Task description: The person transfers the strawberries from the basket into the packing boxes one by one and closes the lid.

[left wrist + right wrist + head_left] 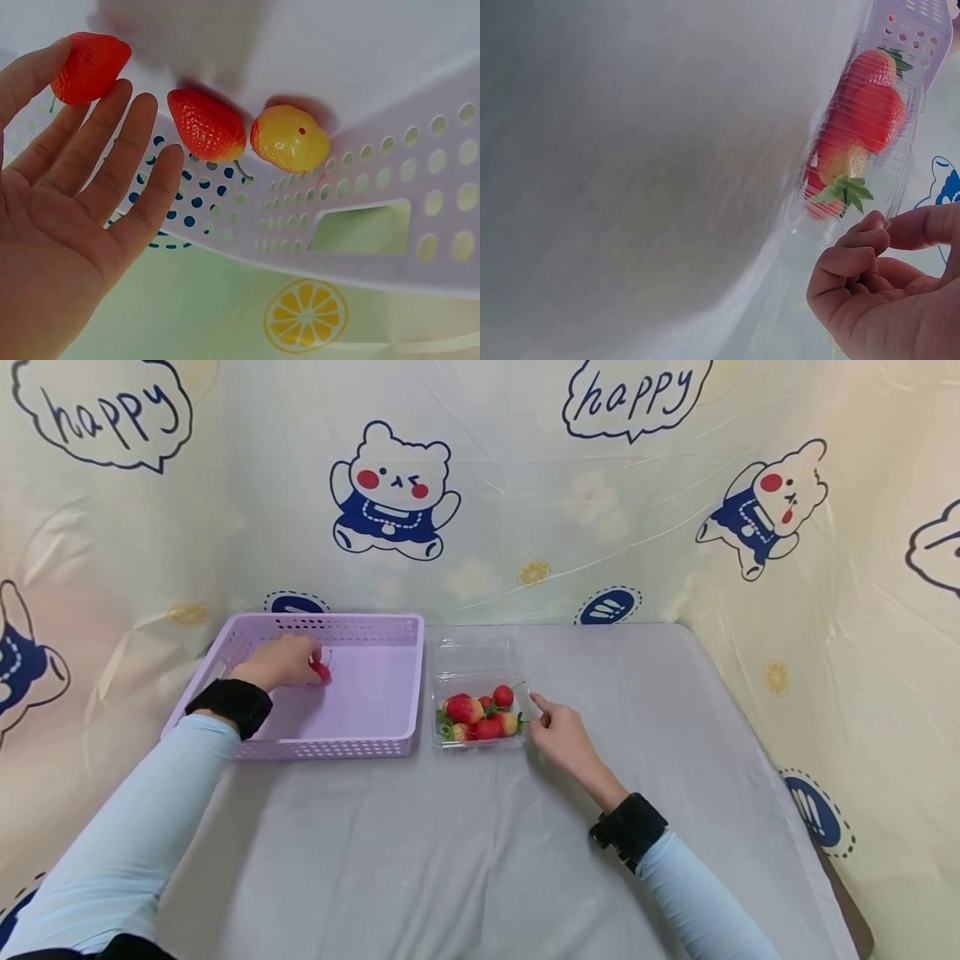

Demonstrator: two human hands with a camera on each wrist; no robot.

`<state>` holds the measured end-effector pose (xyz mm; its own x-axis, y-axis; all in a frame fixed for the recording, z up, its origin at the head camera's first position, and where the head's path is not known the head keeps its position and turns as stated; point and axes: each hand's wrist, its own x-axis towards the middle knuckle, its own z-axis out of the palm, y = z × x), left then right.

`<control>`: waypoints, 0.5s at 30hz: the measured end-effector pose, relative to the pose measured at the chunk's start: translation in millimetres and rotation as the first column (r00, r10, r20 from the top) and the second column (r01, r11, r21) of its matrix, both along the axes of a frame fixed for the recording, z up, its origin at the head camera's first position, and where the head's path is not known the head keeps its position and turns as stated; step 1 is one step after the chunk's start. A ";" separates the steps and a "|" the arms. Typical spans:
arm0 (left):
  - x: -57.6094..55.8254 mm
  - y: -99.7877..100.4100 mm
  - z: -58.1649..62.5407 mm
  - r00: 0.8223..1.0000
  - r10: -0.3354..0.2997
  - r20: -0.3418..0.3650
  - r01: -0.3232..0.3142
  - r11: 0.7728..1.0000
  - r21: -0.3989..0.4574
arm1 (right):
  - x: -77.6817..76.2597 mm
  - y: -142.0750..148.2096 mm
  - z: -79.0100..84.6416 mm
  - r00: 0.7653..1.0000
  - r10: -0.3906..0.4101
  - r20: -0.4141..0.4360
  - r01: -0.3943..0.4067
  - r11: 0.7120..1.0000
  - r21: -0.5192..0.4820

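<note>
Inside the lilac basket [417,693], my left hand [279,662] holds a red toy strawberry [90,67] between thumb and fingertips. Beyond those fingers, in the left wrist view, a second red strawberry [204,126] and a yellowish strawberry [291,139] lie by the basket's perforated wall. To the basket's right stands a clear plastic box [435,727] with its lid [474,653] folded back, filled with several strawberries [465,709]. My right hand [562,737] pinches the box's right edge between thumb and index finger, the other fingers curled in.
Both containers sit on a grey cloth-covered table [420,852]. A printed curtain [517,502] with bears and "happy" bubbles hangs behind and along both sides. The box stands close beside the basket's right wall.
</note>
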<state>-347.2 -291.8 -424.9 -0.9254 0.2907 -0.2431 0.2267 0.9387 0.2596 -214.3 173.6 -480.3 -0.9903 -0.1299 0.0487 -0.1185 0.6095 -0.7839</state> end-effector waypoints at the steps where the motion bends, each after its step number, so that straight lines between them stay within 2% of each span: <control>1: 0.3 0.0 0.3 1.000 0.000 -0.003 0.000 1.000 0.000 | 0.1 -0.1 -0.4 1.000 0.000 0.001 0.000 1.000 0.001; 9: 1.6 1.8 2.9 0.997 -0.018 -0.069 0.017 1.000 -0.008 | -1.0 0.4 -1.7 1.000 -0.001 -0.015 0.001 1.000 0.010; 15: 5.3 6.9 3.3 0.996 -0.004 -0.093 0.003 1.000 -0.014 | -0.2 -1.1 0.8 1.000 -0.001 -0.007 0.001 1.000 0.006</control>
<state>-341.9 -284.9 -421.6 -0.9431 0.2915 -0.1599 0.2529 0.9412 0.2239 -214.5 172.6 -479.5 -0.9900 -0.1297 0.0547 -0.1236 0.6146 -0.7791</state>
